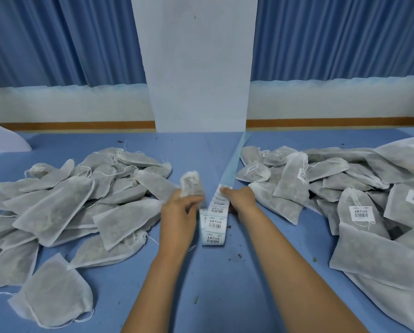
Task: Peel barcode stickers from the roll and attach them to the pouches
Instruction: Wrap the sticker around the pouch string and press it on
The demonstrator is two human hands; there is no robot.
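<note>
The left hand [179, 210] curls round a dark-filled drawstring pouch [191, 183], neck up. Beside it the barcode sticker strip [216, 219] runs away across the blue table [225, 284]. The right hand [240, 198] touches it, but I cannot tell if it pinches.

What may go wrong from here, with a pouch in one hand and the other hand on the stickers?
1. The left hand holds the pouch by its lower end, and it looks blurred; it may slip before labelling.
2. The right hand is at the sticker strip, which lies loose; pulling may drag the whole strip.
3. Dark crumbs lie near the strip; a peeled sticker could pick them up.
</note>
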